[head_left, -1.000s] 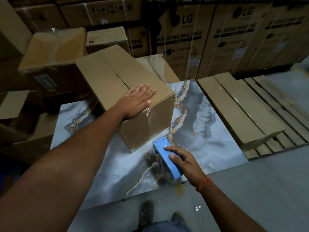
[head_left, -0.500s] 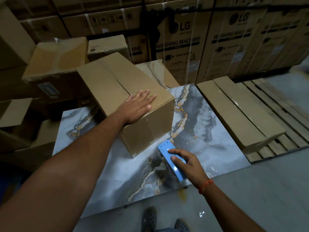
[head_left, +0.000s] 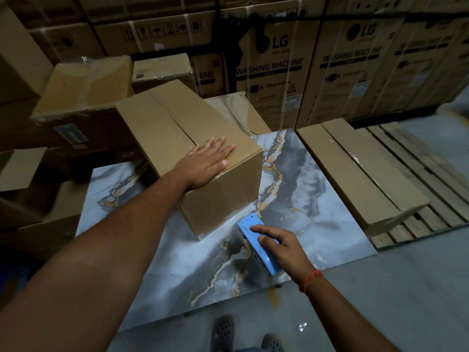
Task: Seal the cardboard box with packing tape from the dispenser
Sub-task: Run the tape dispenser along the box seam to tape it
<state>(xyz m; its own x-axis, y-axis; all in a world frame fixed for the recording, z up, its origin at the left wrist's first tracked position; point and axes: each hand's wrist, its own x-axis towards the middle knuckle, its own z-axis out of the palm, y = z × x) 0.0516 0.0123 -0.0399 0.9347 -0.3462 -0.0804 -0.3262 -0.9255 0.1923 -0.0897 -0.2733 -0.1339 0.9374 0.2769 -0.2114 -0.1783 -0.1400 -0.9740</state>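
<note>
Boxes are piled at the far left, brown and a bit squashed, and I leave them alone. Next comes my left hand (head_left: pixel 205 165). It lies flat and wide open on top of the plain brown cardboard box (head_left: pixel 187 138), with fingers spread, near the front corner. It holds nothing; it just presses down on the flaps. The box sits at a slant on the shiny marble-look slab with grey and gold swirls (head_left: pixel 299 199), and the long crack between its two top flaps shows no tape that I can see. Some clear tape shines on the near side of the box.

I think the step now is to lift the tape tool and bring it to the box. To do it well, I should keep the flaps pushed together, start the tape a little way down the near side, then pull along the crack in one straight go.

Further right is my right hand (head_left: pixel 278 246). It is curled over the light blue plastic tape dispenser (head_left: pixel 258 245), fingers on top, gripping it. The dispenser seems to rest on the slab, just beside the box's front corner but not touching it. Far right, two long flat cardboard packs (head_left: pixel 360 174) lie on a wooden pallet (head_left: pixel 431 174).
</note>
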